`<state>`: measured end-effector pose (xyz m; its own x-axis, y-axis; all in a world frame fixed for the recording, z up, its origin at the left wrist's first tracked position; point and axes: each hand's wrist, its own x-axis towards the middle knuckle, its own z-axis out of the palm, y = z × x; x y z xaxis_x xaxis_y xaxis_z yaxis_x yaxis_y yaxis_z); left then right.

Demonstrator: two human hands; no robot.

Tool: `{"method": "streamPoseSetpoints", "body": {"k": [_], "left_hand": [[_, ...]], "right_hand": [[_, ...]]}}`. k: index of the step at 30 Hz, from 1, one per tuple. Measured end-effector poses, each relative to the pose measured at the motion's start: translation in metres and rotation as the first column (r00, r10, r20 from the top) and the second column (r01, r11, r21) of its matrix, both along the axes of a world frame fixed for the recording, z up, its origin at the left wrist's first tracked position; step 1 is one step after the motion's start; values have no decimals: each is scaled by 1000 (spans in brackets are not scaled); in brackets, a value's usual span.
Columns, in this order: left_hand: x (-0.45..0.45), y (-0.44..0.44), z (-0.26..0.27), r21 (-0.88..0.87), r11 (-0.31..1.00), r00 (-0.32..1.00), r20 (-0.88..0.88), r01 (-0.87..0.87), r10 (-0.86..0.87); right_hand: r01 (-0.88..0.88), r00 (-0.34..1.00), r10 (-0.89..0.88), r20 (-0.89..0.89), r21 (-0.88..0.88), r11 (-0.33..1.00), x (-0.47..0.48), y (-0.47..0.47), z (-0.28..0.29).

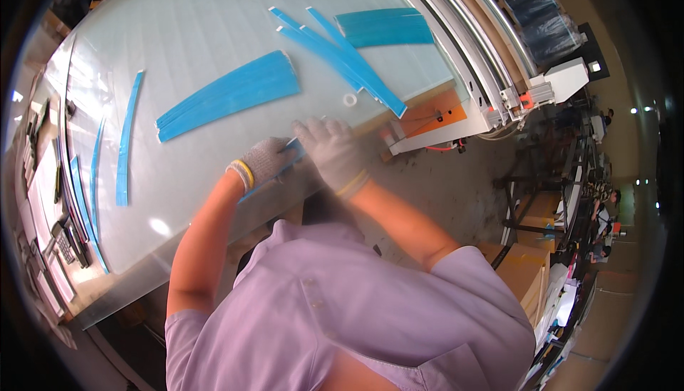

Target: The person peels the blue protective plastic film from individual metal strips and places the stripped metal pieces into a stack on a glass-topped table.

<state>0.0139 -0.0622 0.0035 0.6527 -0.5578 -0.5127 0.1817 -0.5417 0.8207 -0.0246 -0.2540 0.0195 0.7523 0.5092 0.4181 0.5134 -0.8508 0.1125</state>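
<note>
My left hand, in a grey knit glove with a yellow cuff edge, grips a narrow blue strip at the table's front edge. My gloved right hand is blurred and lies over the strip's far end; its fingers are extended, and its contact with the strip is unclear. Beyond my hands a wide stack of blue strips lies on the pale table. Several loose blue strips cross one another near a second wide blue stack. A small white ring sits in front of them.
More thin blue strips lie at the left, near a desk telephone. A machine with metal rails borders the table's right side, with an orange plate at its corner. Cardboard boxes stand at right; people are far off.
</note>
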Motion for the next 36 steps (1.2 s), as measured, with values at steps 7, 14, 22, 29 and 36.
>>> {"method": "streamPoseSetpoints", "body": {"k": [7,14,22,29,36], "left_hand": [[-50,-6,42,121,942,709,690,-314,148],[-67,-3,77,117,901,554,819,-417,150],[-79,2,79,41,935,634,746,-351,205],[-79,7,86,-91,960,787,554,-265,270],[-81,6,92,-58,962,790,558,-268,254]], "right_hand": [[-154,946,42,321,330,932,-14,2,26],[-104,994,24,111,795,597,-19,6,51],[-235,972,112,208,802,550,-15,17,62],[-169,977,199,82,864,474,-19,15,74],[-193,981,121,151,786,588,-18,15,79]]}}
